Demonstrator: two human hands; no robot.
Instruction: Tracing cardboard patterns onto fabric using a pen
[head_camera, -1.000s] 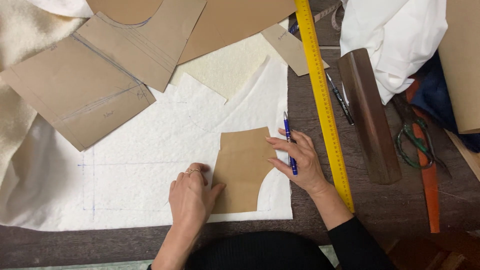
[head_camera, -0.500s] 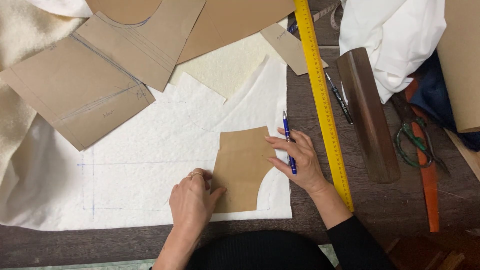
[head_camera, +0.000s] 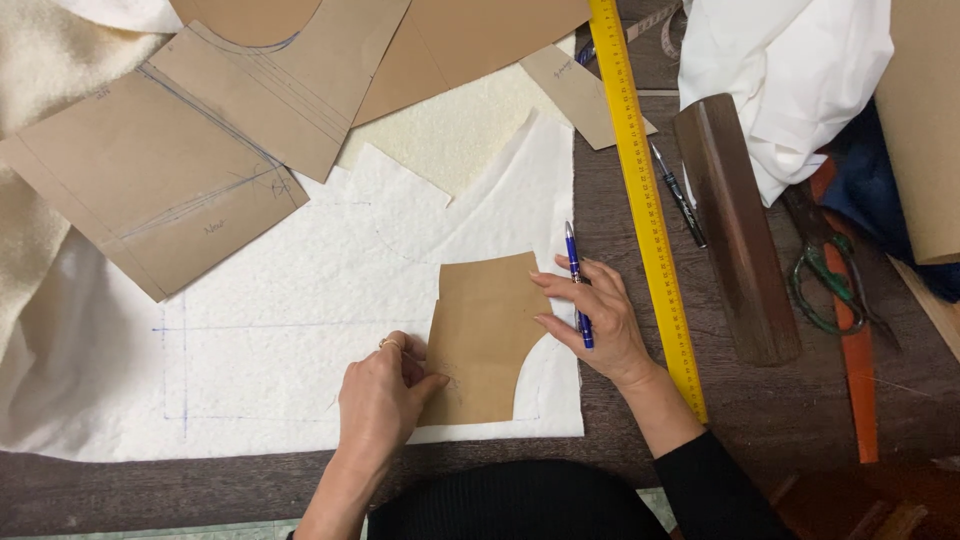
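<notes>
The left hand (head_camera: 383, 400) covers the lower left corner of the small brown pattern piece (head_camera: 487, 330). Beyond that piece, the yellow ruler (head_camera: 645, 200) runs off the top edge, and faint pencil marks on the piece are perhaps writing, too small to tell.

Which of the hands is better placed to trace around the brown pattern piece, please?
Probably the right hand: it holds the blue pen at the pattern piece's right edge, while the left hand presses the piece's lower left corner onto the white fabric.
</notes>
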